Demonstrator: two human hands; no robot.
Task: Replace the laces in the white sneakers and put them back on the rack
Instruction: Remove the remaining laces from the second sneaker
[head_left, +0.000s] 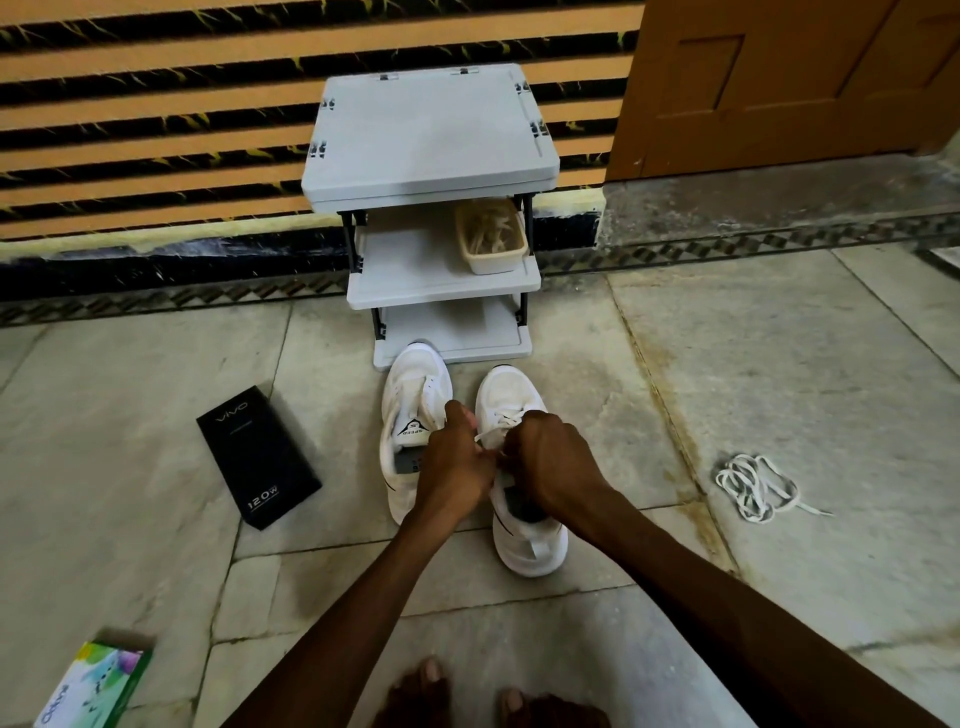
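- Here, two white sneakers stand side by side on the pale stone floor (649, 374), toes toward the grey three-tier plastic rack (431, 130), just in front of its lowest shelf.
- Left white sneaker (410, 389): toe at the rack's bottom edge; whether it touches, I cannot tell. Its tongue shows a black triangular logo.
- Right white sneaker (524, 545): a white flat lace (501, 418) crosses its upper eyelets, and one strand runs back to the hands.
- Left hand (457, 467): over the gap between the sneakers, fingers clenched, thumb up, pinching the lace strand.
- Right hand (550, 462): over the right sneaker's opening, fingers curled down around the same lace; the exact hold is hidden under the knuckles.
- The two hands are nearly touching.
- The rack stands against an orange-and-black striped wall (156, 130). At the right of its middle shelf sits a beige rectangular plastic basket (496, 262) holding pale tangled strands.
- A loose white shoelace bundle (753, 486) lies on the floor, well apart to the right of the sneakers.
- A black rectangular box printed "vivo" and "120W" (257, 457) lies flat near the left sneaker, on its left.
- A green-and-white carton (93, 686) sits at the lower left, partly cut off.
- A brown wooden door (779, 78) is at the upper right.
- Bare toes (428, 686) show at the bottom edge.
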